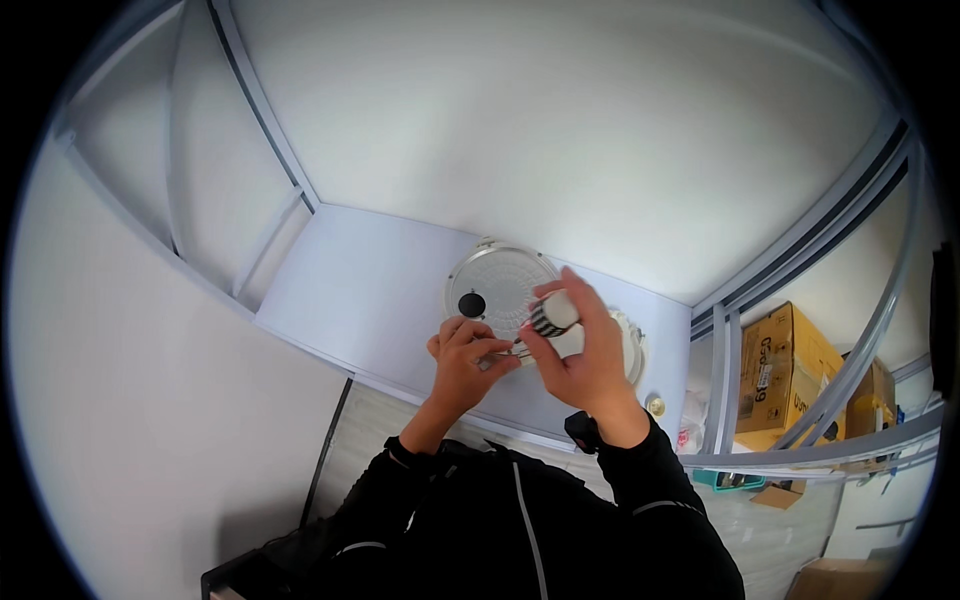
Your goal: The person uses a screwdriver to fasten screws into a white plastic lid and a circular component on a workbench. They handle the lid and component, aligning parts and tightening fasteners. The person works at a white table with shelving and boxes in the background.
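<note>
My right hand (585, 355) grips a small cylinder (556, 314) with a white end and a black-and-white striped side, tilted over the table. Close beside it, my left hand (467, 358) is closed in a pinch. Its fingertips hold a thin, small piece that I cannot make out, just below the striped cylinder. Beyond both hands lies a round, pale, see-through disc (500, 277) with a light rim. A black round piece (471, 305) rests on its left part. Partly hidden behind my right hand is a second round white thing (634, 345).
The work stands on a pale table (350, 290) against a white wall, inside a grey metal frame (715, 380). Near the table's right front corner sits a small yellowish round item (655, 404). Cardboard boxes (775, 375) and a teal basket (728, 482) stand beyond the frame.
</note>
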The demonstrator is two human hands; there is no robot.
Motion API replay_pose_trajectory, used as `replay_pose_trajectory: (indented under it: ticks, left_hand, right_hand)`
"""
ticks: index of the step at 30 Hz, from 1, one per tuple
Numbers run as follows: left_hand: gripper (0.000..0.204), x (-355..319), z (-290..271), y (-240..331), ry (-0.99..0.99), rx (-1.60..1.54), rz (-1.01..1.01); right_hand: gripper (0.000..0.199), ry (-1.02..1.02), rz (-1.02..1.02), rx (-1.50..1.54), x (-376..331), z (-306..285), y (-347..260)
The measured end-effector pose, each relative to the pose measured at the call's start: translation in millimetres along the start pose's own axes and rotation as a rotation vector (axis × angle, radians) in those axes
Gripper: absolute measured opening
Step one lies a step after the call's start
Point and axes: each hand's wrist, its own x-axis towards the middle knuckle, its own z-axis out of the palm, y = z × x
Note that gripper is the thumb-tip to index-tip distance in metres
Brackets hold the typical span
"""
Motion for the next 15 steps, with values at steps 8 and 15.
replay_pose_trajectory:
  ticks: [8, 15]
  left_hand:
    - [0.023, 22, -11, -5, 0.168, 0.090, -0.131]
    - [0.012, 36, -10, -8, 0.063, 0.321, -0.161]
  right_hand:
    - [0.079, 0.264, -0.047, 0.174, -7, -8, 19]
    - [0.078, 0.251, -0.060, 0.168, -12, -14, 22]
